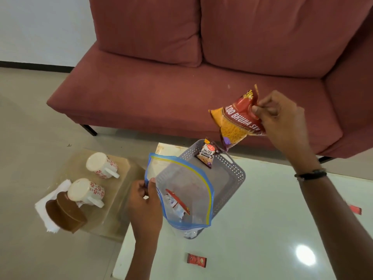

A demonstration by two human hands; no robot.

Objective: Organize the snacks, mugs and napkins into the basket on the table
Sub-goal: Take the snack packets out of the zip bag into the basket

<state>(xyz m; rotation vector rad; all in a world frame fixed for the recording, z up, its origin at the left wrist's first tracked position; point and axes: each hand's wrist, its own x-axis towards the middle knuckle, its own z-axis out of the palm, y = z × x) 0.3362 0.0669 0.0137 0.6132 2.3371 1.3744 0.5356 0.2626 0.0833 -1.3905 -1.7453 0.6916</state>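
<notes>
White table (262, 209) under all; right hand (282, 120) pinches the light, crinkly snack packet (236, 120) by its top corner at one o'clock of the basket (232, 178); left hand (145, 205) grips the limp zip bag (181, 190) by its rim.

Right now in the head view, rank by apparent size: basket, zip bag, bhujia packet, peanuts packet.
1. zip bag and basket: too close to call; the bag covers part of the basket
2. bhujia packet, held up nearer the camera
3. peanuts packet

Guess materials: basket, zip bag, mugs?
Basket: grey plastic by the look, matte, perforated lattice walls. Zip bag: clear flexible plastic film, glossy, basket visible through it. Mugs: probably glazed ceramic, cream with red flower print.
</notes>
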